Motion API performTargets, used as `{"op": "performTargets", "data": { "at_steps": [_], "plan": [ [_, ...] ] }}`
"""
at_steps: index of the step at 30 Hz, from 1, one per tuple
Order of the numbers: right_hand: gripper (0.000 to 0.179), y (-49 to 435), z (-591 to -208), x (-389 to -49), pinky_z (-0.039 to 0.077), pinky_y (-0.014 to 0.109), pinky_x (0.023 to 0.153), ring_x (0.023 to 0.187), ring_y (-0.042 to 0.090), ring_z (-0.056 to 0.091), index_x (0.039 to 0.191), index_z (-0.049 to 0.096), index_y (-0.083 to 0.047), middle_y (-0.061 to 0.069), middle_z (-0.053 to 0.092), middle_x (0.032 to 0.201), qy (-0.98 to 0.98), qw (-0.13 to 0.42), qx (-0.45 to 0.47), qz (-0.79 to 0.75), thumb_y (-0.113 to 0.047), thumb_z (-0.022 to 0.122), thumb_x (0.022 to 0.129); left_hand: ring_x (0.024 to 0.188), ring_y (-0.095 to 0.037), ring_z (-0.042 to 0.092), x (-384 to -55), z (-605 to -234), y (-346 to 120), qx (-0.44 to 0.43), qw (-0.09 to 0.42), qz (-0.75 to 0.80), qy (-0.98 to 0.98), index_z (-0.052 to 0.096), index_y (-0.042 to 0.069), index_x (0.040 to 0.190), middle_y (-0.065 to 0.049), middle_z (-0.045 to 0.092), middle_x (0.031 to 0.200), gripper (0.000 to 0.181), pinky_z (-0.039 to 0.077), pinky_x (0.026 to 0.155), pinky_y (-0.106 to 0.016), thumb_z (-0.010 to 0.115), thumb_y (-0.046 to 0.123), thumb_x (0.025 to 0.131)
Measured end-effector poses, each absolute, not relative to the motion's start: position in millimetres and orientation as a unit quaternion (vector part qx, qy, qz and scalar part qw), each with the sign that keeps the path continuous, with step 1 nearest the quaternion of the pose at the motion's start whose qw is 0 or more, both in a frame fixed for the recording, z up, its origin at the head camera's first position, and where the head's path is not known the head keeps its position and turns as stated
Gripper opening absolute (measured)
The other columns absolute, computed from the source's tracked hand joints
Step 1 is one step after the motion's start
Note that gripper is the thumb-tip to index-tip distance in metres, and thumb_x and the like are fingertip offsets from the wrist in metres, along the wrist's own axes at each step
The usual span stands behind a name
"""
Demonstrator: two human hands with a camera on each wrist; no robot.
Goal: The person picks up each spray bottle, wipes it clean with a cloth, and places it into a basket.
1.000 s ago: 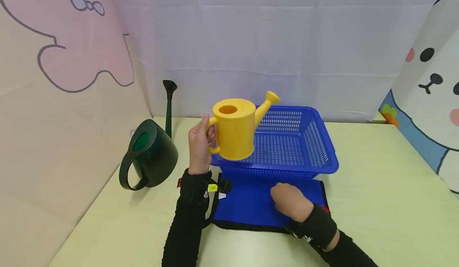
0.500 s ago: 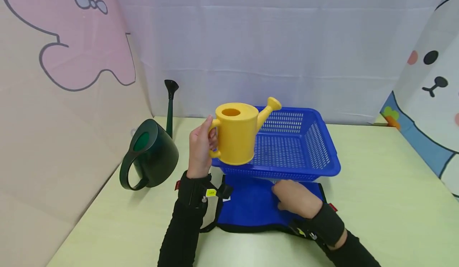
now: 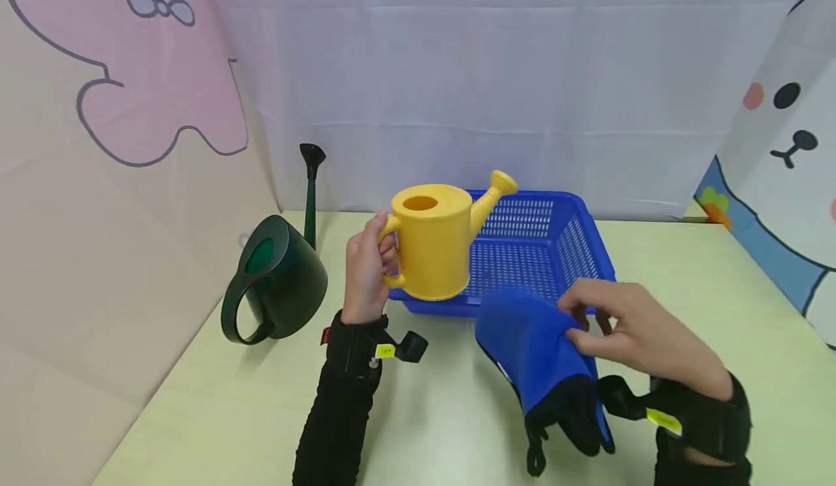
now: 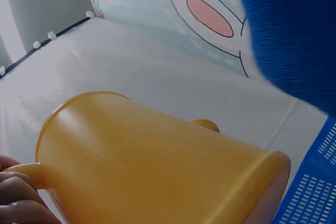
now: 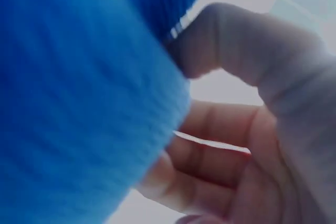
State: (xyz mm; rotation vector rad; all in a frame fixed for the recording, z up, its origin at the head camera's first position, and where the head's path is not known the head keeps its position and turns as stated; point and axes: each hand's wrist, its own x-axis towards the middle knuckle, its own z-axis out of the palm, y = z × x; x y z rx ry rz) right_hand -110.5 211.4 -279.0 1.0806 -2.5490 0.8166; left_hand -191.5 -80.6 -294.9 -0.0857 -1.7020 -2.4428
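My left hand [image 3: 369,272] grips the handle of a yellow watering can [image 3: 434,246], held upright in front of the basket with its spout towards the right. In the left wrist view the can's body [image 4: 147,161] fills the lower half. My right hand [image 3: 633,330] pinches a blue cloth [image 3: 529,348] with black edging and a black loop at one end. The cloth hangs folded from thumb and fingers, its upper part overlapping the basket's front rim in the head view. Up close in the right wrist view, thumb and fingers meet at the blue fabric [image 5: 79,108].
Behind the watering can stands a blue plastic basket [image 3: 578,250] with slotted walls. A dark green watering can [image 3: 290,290] with a long spout is on the left of the pale table [image 3: 692,312]. A white curtain [image 3: 457,94] closes the back.
The blue cloth, spread flat before the basket earlier, is now lifted and folded in my right hand, which has moved right and turned. My left hand and the yellow watering can have barely moved.
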Motion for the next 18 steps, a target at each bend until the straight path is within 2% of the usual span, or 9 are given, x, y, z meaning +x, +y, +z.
{"op": "performTargets", "data": {
  "at_steps": [3, 6, 9, 13, 18],
  "plan": [
    [0.027, 214, -274, -106, 0.042, 0.014, 0.053, 0.064, -0.003, 0.048, 0.088, 0.058, -0.013, -0.009, 0.056, 0.075, -0.882, 0.207, 0.310, 0.287, 0.004, 0.067, 0.069, 0.043, -0.011, 0.030, -189, -297, -75, -0.037, 0.070, -0.818, -0.570, 0.037, 0.011, 0.063, 0.005, 0.032, 0.050, 0.040, 0.026, 0.047, -0.021, 0.041, 0.033, 0.096],
    [0.019, 202, -273, -105, 0.043, 0.010, 0.055, 0.066, -0.002, 0.048, 0.089, 0.060, -0.006, 0.000, 0.059, 0.077, -0.882, 0.265, 0.231, 0.313, 0.003, 0.066, 0.073, 0.042, -0.011, 0.030, -187, -298, -68, -0.044, 0.058, -0.817, -0.572, 0.036, 0.012, 0.062, 0.006, 0.032, 0.049, 0.042, 0.025, 0.045, -0.020, 0.040, 0.035, 0.096],
    [0.013, 177, -277, -110, 0.041, 0.006, 0.057, 0.069, 0.005, 0.051, 0.090, 0.059, 0.000, 0.010, 0.060, 0.079, -0.864, 0.314, 0.167, 0.356, -0.002, 0.063, 0.077, 0.041, -0.010, 0.030, -184, -300, -62, -0.051, 0.044, -0.819, -0.570, 0.036, 0.012, 0.060, 0.006, 0.031, 0.048, 0.044, 0.024, 0.044, -0.020, 0.039, 0.035, 0.096],
    [0.015, 143, -289, -123, 0.039, 0.005, 0.061, 0.074, 0.017, 0.053, 0.092, 0.054, 0.005, 0.016, 0.057, 0.085, -0.828, 0.358, 0.108, 0.418, -0.006, 0.055, 0.082, 0.040, -0.010, 0.030, -185, -301, -55, -0.043, 0.015, -0.818, -0.574, 0.036, 0.012, 0.059, 0.006, 0.031, 0.047, 0.046, 0.023, 0.043, -0.020, 0.037, 0.038, 0.096],
    [0.020, 125, -300, -136, 0.038, 0.008, 0.066, 0.079, 0.018, 0.049, 0.098, 0.051, 0.008, 0.019, 0.052, 0.090, -0.801, 0.380, 0.101, 0.452, -0.008, 0.051, 0.086, 0.040, -0.010, 0.030, -185, -300, -51, -0.026, -0.015, -0.811, -0.584, 0.035, 0.012, 0.060, 0.005, 0.030, 0.048, 0.046, 0.024, 0.044, -0.021, 0.035, 0.038, 0.097]
  ]
}}
